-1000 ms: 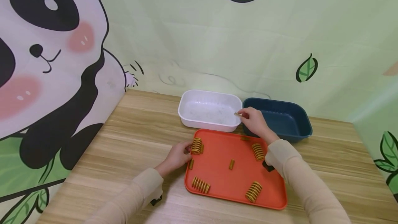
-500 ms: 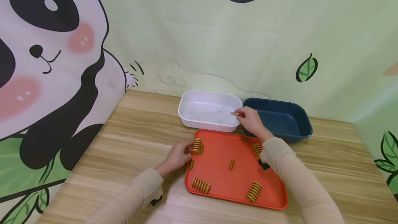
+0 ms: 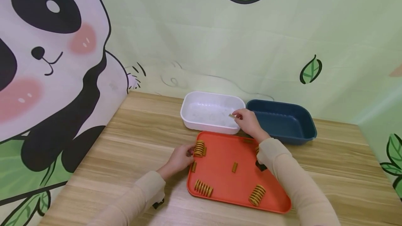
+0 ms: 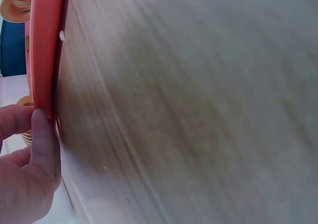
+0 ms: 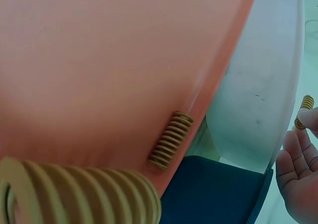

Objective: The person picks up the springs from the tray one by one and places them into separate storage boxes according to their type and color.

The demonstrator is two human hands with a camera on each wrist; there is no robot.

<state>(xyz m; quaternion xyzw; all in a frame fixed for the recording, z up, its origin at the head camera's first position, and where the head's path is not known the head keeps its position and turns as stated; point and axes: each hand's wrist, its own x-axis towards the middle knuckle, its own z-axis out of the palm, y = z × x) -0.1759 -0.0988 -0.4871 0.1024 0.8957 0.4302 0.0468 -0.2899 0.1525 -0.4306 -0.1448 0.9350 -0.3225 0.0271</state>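
A small yellow coil spring (image 3: 232, 116) is pinched between the thumb and fingertips of my right hand (image 3: 249, 123), above the right part of the white bin (image 3: 191, 125). The same spring (image 5: 307, 104) shows in the right wrist view. My left hand (image 3: 180, 158) grips the left rim of the red tray (image 3: 216, 177); in the left wrist view its thumb and finger pinch the tray edge (image 4: 43, 60). On the tray lie large springs (image 3: 257, 195) near the corners and several small springs (image 3: 235, 167). My right sleeve partly covers one large spring (image 3: 257, 150).
A dark blue bin (image 3: 301, 138) stands right of the white bin, both behind the tray. A large spring (image 3: 199, 148) lies close to my left fingers. Wooden tabletop (image 3: 141, 121) stretches to the left, and a printed backdrop (image 3: 188, 37) rises behind.
My right hand has moved a little to the left with the small spring, further over the white bin. The left hand stays at the tray's rim.
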